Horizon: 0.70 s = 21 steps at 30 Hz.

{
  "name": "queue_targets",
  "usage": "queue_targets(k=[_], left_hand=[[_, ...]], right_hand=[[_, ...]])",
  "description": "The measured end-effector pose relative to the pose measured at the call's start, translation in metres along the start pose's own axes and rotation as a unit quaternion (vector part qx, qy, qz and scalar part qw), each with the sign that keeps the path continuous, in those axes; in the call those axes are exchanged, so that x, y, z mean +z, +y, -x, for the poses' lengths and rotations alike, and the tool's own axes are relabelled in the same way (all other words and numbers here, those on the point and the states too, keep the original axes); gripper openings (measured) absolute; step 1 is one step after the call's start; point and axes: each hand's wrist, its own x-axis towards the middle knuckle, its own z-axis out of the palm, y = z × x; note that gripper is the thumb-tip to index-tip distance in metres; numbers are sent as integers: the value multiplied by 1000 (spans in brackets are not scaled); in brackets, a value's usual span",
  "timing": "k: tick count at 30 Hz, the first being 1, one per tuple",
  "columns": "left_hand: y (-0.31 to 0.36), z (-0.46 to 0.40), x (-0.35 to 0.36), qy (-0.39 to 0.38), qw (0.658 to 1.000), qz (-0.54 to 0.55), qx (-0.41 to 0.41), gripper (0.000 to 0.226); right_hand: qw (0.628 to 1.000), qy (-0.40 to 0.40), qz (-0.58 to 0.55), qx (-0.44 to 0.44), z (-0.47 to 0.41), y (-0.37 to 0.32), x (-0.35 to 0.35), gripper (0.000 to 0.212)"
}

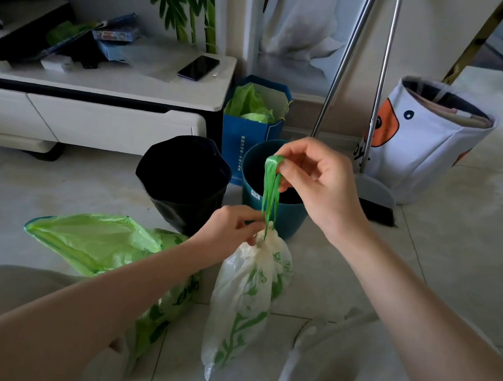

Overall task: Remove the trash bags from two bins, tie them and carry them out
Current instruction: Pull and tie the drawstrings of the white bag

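A white trash bag with green print [245, 293] hangs in front of me with its mouth cinched. My left hand [228, 229] pinches its gathered neck. My right hand [316, 183] is raised above it and holds the green drawstring [271, 190] pulled taut upward. A green trash bag [97, 243] lies open on the floor to the left, partly under my left forearm. Behind stand two bins: a teal bin [292, 212] without a bag and a bin lined with a black bag [184, 177].
A blue paper bag [251, 138] with green plastic stands behind the bins beside a white TV cabinet [97, 84] that carries a phone [198, 67]. A broom and dustpan [373, 191] and a white fabric basket [423, 133] stand at the right. My knees fill the bottom corners.
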Motion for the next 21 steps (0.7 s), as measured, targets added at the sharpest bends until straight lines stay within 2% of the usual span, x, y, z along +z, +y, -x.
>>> queue_targets(k=[4,7,10,15,18,21], left_hand=[[-1,-11,4,1,1000,-1,8,12],[-2,-16,9,2,999,41,-4,10],[-1,-15,12,31,985,148,-78,13],[-8,-13,11,73,948,262,-164,14],[-14,-12,8,81,956,223,-173,13],[-14,-11,8,24,982,122,-142,12]], right_hand=[[1000,-3,-14,3,2,1,2,4],[1000,12,-19,16,1,3,-2,11],[994,87,-41,49,-2,7,-14,21],[980,169,-48,99,-4,16,-34,14],[979,165,-44,108,0,18,-39,12],[985,126,-52,108,6,16,-35,17]])
